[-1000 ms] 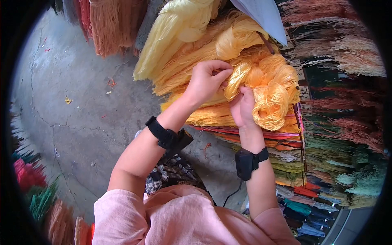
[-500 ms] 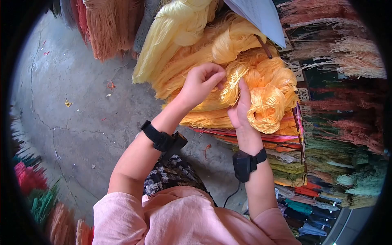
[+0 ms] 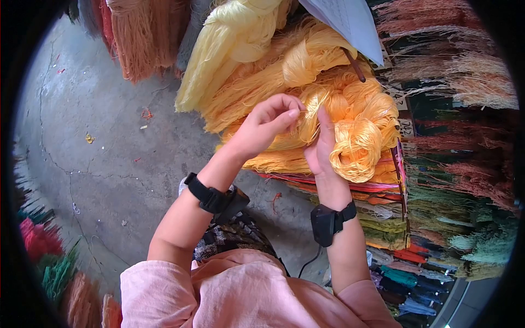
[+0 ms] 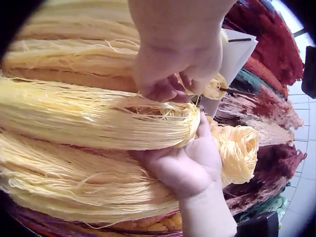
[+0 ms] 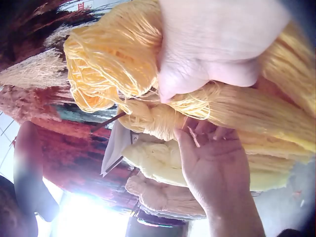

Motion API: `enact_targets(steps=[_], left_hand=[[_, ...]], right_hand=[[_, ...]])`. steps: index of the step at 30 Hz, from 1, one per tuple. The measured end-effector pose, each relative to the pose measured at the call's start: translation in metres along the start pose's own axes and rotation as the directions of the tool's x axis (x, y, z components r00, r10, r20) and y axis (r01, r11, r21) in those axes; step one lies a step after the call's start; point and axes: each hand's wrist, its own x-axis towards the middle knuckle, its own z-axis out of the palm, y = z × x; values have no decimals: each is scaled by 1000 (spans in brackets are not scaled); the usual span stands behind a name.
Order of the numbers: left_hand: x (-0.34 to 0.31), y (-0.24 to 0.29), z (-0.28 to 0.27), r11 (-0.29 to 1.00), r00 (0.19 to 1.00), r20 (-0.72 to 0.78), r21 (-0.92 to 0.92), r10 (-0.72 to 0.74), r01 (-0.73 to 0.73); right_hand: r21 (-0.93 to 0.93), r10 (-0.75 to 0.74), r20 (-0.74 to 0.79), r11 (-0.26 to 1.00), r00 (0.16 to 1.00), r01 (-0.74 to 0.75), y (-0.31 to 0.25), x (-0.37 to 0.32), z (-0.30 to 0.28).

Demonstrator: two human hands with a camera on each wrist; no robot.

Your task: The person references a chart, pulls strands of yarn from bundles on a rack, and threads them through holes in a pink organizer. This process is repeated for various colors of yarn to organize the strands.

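Observation:
A yellow thread skein (image 4: 98,121) lies across my right hand (image 4: 185,165), which holds it near its looped end. In the head view, the right hand (image 3: 324,145) is palm up, its thumb raised along the skein (image 3: 313,112); most of its fingers are hidden beneath the yarn. My left hand (image 3: 268,126) is just left of that looped end, thumb and forefinger pinching a fine thread (image 4: 198,100) there. The right wrist view shows the left hand's (image 5: 217,165) fingers curled by the strands. An orange-yellow coiled bundle (image 3: 358,147) sits beside the right hand.
More yellow skeins (image 3: 246,90) hang behind the hands, a pale yellow one (image 3: 229,49) farther back. A white paper sheet (image 3: 350,27) and a brown rod (image 3: 355,65) are above. Multicoloured yarn (image 3: 454,131) fills the right side; concrete floor (image 3: 104,120) is at left.
My left hand has drawn back from the skein's looped end, left and slightly down. The right thumb has come up along the skein, and the right hand has shifted slightly.

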Motion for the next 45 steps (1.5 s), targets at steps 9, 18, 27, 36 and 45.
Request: enact_targets(steps=[9,18,27,36,45], left_hand=[[-101,24,-65,789,900,-21,472,-435,393],[-601,116,-366,-741,488,-872,353,-38,571],[-503,201,-194,-402,442,-881,348,167,847],[-184,222,15,-184,898,-349,933,-267,309],[-97,208,120,-27,936,-102,995,-336,98]], right_hand=[[-73,-38,-5,997,999,38,1,-1,3],[-137,-31,42,990,999,37,15,15,-2],[-713,-233,230,621,945,327,39,6,-3],[-456,-38,769,667,638,589,-31,-104,88],[-185,-19,789,946,614,268,-73,-125,90]])
